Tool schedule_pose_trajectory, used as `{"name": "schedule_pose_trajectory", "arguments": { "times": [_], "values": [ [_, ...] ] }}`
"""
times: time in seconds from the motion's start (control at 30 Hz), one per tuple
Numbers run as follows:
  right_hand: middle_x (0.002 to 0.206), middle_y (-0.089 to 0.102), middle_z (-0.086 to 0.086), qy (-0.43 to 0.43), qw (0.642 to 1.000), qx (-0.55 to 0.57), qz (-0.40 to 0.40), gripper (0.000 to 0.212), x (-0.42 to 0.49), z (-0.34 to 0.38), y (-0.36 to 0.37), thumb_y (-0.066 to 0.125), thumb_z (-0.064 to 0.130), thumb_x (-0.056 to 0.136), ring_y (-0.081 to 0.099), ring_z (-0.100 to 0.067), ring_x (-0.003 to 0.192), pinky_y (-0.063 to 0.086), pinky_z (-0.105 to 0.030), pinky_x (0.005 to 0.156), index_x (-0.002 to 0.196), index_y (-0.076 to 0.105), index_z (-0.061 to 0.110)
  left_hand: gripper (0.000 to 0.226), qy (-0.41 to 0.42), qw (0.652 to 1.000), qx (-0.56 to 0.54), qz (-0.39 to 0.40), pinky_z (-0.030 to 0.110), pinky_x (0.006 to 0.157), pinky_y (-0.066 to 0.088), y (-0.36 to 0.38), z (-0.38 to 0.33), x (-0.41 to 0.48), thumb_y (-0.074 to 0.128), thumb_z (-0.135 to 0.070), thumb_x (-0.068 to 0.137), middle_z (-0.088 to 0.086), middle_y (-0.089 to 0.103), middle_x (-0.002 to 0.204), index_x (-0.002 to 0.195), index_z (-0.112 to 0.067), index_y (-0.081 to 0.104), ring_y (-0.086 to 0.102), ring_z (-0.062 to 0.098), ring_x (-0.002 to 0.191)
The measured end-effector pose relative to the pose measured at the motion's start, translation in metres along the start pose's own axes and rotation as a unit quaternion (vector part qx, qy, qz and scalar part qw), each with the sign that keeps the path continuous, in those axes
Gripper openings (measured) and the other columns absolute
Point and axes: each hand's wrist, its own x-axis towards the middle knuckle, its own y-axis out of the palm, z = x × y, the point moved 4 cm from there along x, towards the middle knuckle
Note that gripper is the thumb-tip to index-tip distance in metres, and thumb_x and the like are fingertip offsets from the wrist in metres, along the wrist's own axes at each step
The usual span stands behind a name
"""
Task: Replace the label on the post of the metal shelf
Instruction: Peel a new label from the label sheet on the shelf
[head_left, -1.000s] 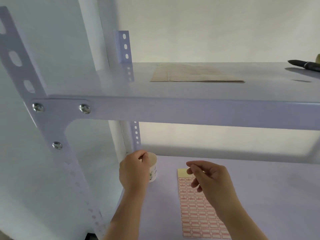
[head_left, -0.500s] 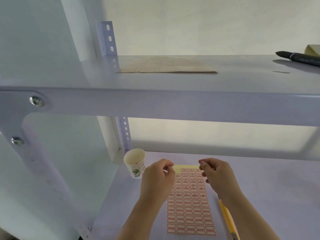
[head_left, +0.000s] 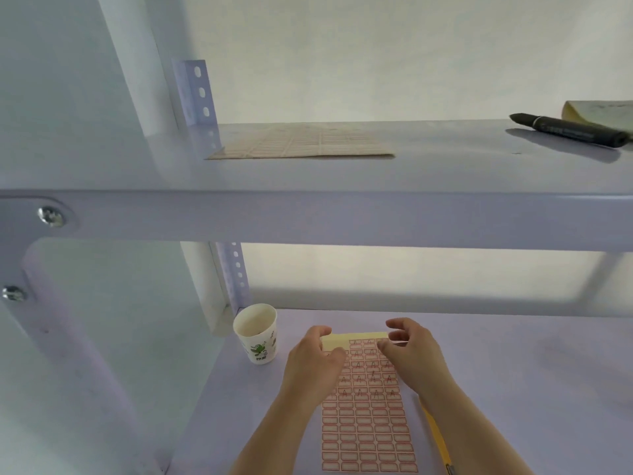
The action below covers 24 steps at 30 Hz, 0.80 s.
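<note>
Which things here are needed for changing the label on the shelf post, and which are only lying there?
Needed: label sheet under both hands, perforated post.

Lying about: paper cup, black marker, second sheet on the upper shelf, yellow pen.

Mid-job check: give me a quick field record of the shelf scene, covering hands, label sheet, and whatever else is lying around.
left hand: over the top left of the label sheet, fingers curled at its edge
right hand: over the top right of the sheet, fingers bent
label sheet: flat on the lower shelf, red-bordered labels, several upper ones marked
paper cup: upright, left of the sheet, near the rear post
rear post: perforated, no label visible
yellow pen: right of the sheet
upper shelf: second label sheet, black marker, notepad
</note>
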Motion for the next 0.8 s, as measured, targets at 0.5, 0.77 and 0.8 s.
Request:
{"name": "schedule_pose_trajectory", "arguments": {
  "times": [0.5, 0.77, 0.8],
  "values": [
    [0.08, 0.068, -0.013, -0.042, 0.941, 0.334, -0.02, 0.027, -0.021, 0.033, -0.016, 0.075, -0.001, 0.08, 0.067, -0.025, 0.073, 0.059, -0.036, 0.073, 0.103, 0.061, 0.004, 0.044, -0.033, 0.932, -0.36, 0.024, 0.043, 0.077, 0.063, -0.024, -0.009, 0.003, 0.075, -0.009, 0.085, 0.004, 0.081, 0.09, 0.124, -0.023, 0.061, 0.078, 0.026, 0.085],
    [0.076, 0.072, -0.007, -0.127, 0.95, 0.277, -0.075, 0.006, -0.042, 0.063, -0.031, 0.072, 0.004, 0.084, 0.065, -0.013, 0.066, 0.057, -0.022, 0.062, 0.082, 0.07, 0.009, 0.009, 0.021, 0.885, -0.453, 0.106, 0.042, 0.074, 0.059, -0.039, -0.027, -0.01, 0.074, -0.006, 0.081, 0.02, 0.078, 0.091, 0.088, -0.006, 0.08, 0.076, 0.033, 0.081],
    [0.077, 0.073, -0.006, -0.136, 0.955, 0.246, -0.092, 0.009, -0.044, 0.065, -0.031, 0.073, 0.006, 0.084, 0.065, -0.014, 0.066, 0.057, -0.022, 0.061, 0.08, 0.071, 0.014, 0.008, 0.023, 0.883, -0.455, 0.111, 0.04, 0.072, 0.059, -0.041, -0.029, -0.011, 0.073, -0.005, 0.083, 0.02, 0.079, 0.09, 0.087, -0.005, 0.08, 0.076, 0.032, 0.08]
  ]
}}
